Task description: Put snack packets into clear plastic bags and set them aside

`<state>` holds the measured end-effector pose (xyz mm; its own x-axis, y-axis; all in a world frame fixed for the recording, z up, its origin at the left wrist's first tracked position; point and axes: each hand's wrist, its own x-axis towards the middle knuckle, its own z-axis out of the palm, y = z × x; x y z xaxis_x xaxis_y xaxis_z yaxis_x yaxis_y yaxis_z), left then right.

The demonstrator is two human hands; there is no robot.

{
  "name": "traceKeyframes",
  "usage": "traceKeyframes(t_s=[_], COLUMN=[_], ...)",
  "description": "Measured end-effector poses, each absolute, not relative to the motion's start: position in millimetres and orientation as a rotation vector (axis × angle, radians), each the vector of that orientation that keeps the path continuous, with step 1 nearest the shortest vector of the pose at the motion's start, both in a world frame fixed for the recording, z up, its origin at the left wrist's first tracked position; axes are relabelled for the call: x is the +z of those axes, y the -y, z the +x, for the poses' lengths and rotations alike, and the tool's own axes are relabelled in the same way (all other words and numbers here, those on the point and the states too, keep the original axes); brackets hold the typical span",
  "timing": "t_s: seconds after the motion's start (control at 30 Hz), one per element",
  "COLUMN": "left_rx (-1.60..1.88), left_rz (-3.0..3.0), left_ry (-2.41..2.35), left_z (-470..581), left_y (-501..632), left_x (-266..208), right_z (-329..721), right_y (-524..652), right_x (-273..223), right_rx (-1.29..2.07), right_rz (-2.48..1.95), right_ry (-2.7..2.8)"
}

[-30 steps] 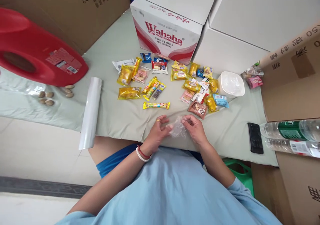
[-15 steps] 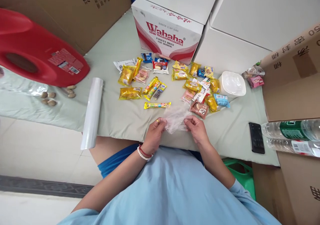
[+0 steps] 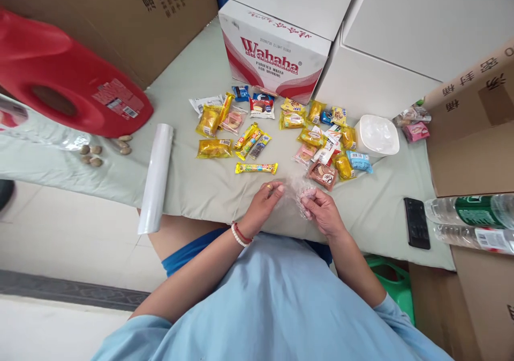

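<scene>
A thin, clear plastic bag (image 3: 295, 192) is crumpled between my hands, above the front of the cloth-covered table. My right hand (image 3: 324, 212) is closed around a gathered bunch of it. On the other side my left hand (image 3: 263, 205) pinches the bag's left edge between thumb and fingers, though the film is hard to see there. Just beyond my hands lie a yellow snack stick (image 3: 256, 168) and a brown wrapped biscuit pack (image 3: 322, 175). Several yellow-wrapped snacks (image 3: 214, 148) are spread out behind them in two loose groups.
A white plastic tub (image 3: 377, 135) stands right of the snacks. On the left are a plastic roll (image 3: 156, 179), a red jug (image 3: 76, 82) and several walnuts (image 3: 95, 162). A Wahaha carton (image 3: 275, 50) stands at the back. A phone (image 3: 416, 223) and bottles (image 3: 474, 211) lie at the right.
The bag, stretched between both hands before, is now bunched into my right hand. My left hand has moved in closer to the right one. The view has shifted slightly.
</scene>
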<state>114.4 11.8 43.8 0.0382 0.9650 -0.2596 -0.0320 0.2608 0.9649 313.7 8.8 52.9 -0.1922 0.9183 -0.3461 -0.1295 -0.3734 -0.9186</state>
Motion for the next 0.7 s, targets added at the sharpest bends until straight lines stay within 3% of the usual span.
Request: traceKeyframes(t_s=[0.23, 0.43, 0.7], left_rx=[1.14, 1.408, 1.436], left_rz=[1.052, 0.729, 0.609], left_ry=[-1.177, -1.026, -1.048], left_z=[116, 102, 69], left_y=[-24, -29, -27], left_x=[41, 58, 59], right_z=[346, 373, 389], right_y=[-7, -8, -21], right_x=[55, 54, 34], right_rx=[1.519, 1.349, 1.141], right_rz=[-1.364, -1.431, -1.67], right_ry=[1.014, 0.964, 1.121])
